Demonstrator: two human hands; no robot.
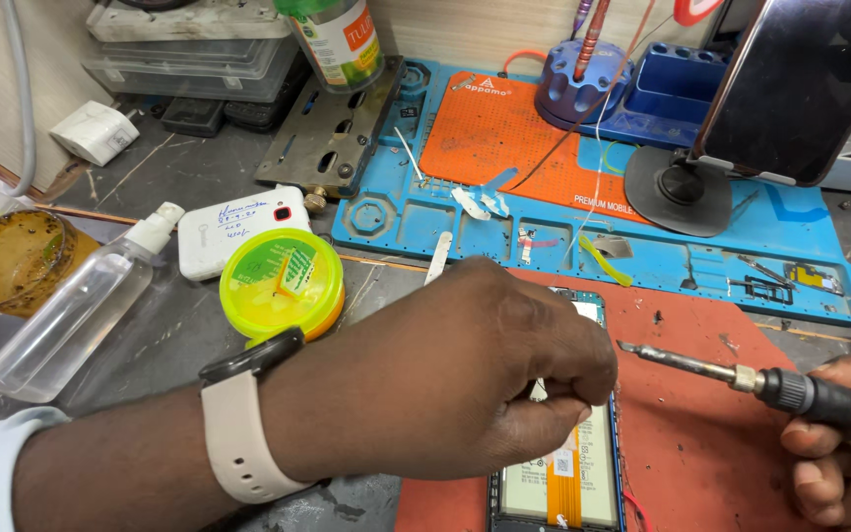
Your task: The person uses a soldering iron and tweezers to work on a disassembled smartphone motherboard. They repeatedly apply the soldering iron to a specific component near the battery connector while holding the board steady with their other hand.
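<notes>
My left hand [465,369] is closed into a loose fist over an opened phone [568,473] lying on a red mat [711,443]; its fingertips pinch something small that I cannot make out. A pale watch strap sits on that wrist. My right hand [839,433] grips a soldering iron [741,374] by its black handle at the right edge. The iron's metal tip points left and hovers just right of my left knuckles, above the phone's upper right corner. The phone's battery and an orange flex strip show below my left hand.
A blue and orange repair mat [425,212] with small parts lies behind. On it stands a phone on a black stand [790,89] and a blue tool holder [578,84]. At the left are a yellow-green round tin [283,281], a clear spray bottle [71,310], a white box [238,227] and a metal jig plate [332,138].
</notes>
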